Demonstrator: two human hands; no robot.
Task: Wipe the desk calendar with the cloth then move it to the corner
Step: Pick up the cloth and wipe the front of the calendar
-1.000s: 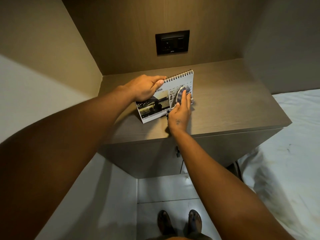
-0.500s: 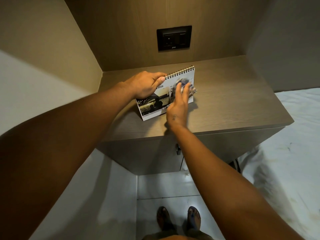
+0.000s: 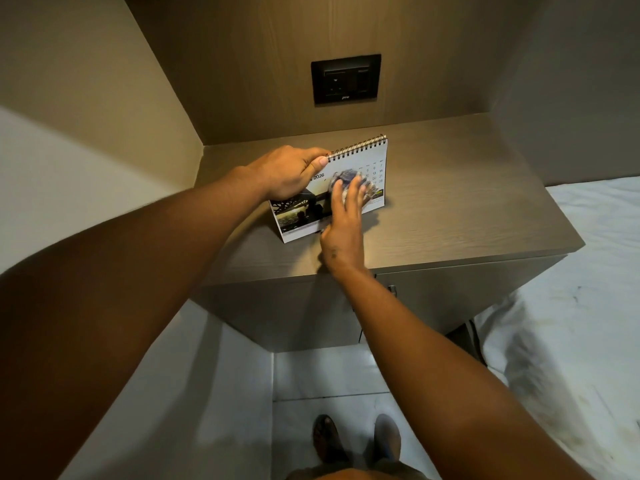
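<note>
A spiral-bound desk calendar [image 3: 375,157] stands tilted on the brown cabinet top [image 3: 467,202], its white page showing dates and a dark photo. My left hand [image 3: 289,171] grips its top left corner at the spiral. My right hand [image 3: 344,225] presses a crumpled blue-grey cloth [image 3: 346,178] flat against the middle of the page. The cloth is blurred and partly hidden under my fingers.
A black wall socket [image 3: 346,79] sits on the wood panel behind. Walls close in the cabinet on the left and right, forming back corners. A white bed sheet [image 3: 571,323] lies at the right. My feet stand on the pale tiled floor [image 3: 311,375] below.
My right hand slid the cloth up and leftward across the calendar page from its lower right part. My left hand kept its grip on the top corner.
</note>
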